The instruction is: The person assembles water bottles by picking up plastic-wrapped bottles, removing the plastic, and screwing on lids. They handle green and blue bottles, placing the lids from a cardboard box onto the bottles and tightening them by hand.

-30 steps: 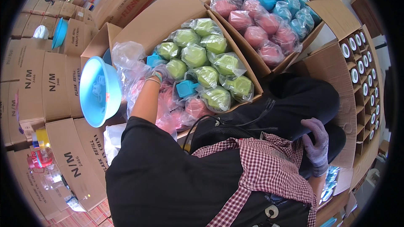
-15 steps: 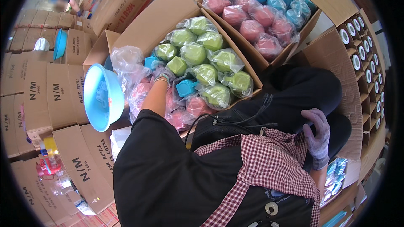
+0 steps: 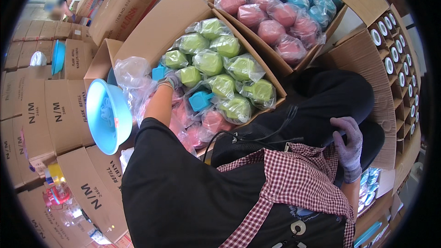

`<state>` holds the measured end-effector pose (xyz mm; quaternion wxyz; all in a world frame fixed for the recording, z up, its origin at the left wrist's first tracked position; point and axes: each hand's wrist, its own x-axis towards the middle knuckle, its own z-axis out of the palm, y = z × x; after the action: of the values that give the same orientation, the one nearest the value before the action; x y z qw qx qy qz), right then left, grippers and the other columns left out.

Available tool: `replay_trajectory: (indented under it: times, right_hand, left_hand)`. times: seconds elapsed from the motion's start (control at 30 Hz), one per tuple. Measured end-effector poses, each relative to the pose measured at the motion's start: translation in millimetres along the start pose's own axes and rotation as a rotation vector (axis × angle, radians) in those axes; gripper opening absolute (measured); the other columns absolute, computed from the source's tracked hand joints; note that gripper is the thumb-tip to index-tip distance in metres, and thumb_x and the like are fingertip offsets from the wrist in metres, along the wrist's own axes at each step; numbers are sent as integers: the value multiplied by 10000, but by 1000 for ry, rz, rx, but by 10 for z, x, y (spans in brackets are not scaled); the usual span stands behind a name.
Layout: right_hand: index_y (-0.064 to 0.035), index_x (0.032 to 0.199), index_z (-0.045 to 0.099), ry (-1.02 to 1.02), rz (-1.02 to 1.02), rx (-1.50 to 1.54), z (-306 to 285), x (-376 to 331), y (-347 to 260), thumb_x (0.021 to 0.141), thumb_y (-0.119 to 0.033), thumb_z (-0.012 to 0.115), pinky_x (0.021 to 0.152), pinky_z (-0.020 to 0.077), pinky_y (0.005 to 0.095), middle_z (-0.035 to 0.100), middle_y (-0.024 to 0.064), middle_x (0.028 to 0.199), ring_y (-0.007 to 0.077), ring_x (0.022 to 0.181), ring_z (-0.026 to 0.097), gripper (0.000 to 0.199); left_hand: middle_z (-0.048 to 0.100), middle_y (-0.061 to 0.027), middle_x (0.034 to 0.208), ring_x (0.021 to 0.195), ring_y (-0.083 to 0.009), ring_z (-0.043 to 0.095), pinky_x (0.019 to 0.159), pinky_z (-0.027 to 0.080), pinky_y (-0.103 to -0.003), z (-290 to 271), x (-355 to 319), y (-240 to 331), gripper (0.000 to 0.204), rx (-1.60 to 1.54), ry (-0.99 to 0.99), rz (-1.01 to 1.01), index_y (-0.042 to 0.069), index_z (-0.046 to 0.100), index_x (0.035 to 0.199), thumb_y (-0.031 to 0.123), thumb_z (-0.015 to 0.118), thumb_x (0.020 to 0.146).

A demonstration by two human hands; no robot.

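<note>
Toward the carton's left edge (carton), left hand among green pieces; fingers hidden, grip can't tell. Right hand half-curled, empty. Clear bags probably prevent scuffs.

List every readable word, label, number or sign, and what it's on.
Wording not copied here, only where print stands:
Stacked brown boxes, left: dark block letters, legible; smaller digits beneath.
Lower brown box: similar large dark letters, legible, plus lines along its edge.
Large brown box, top: dark and red print, partly legible.
Blue bowl: small reddish mark, unreadable.
Bagged green pieces: no print discernible.
</note>
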<state>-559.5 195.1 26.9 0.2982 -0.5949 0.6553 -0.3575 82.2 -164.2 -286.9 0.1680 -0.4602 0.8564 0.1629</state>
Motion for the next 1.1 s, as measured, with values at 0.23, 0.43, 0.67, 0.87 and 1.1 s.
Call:
replay_trajectory:
  times: [0.23,0.43,0.67,0.87,1.1]
  right_hand:
    - [-16,1081,724,65,62,-110,153,-19,-45,817,-1,667,839,516,315,682,126,1037,242,953,646,271]
    - [-17,1073,726,24,72,-117,128,106,-163,825,5,653,831,522,314,684,121,1022,237,948,646,260]
    - [-16,1067,724,72,123,-99,128,-98,-88,792,11,650,887,520,345,687,127,1060,260,993,647,287]
    - [-2,1052,718,39,113,-17,54,-102,-34,766,16,644,930,511,365,688,140,1085,288,1035,643,296]
    - [-1,1049,718,64,122,-103,57,-171,-27,775,13,640,927,512,361,684,146,1083,292,1034,645,285]
  left_hand:
    - [706,-161,1232,1153,-328,675,972,504,-462,-624,138,1088,402,258,27,-140,181,673,1279,352,604,923]
    - [672,-188,1285,1217,-349,637,1022,503,-447,-956,366,1129,435,330,-280,-100,117,598,1342,343,532,976]
    - [644,-162,1302,1207,-329,613,1069,470,-399,-1831,417,1106,445,-198,-786,132,98,587,1343,353,534,983]
    - [637,-227,1314,1234,-388,598,1074,472,-413,-196,356,592,478,-357,28,-693,76,550,1396,367,475,1024]
    - [603,-159,1326,1195,-318,555,961,425,-371,-132,-401,1161,522,-405,-275,-670,118,549,1368,481,479,998]
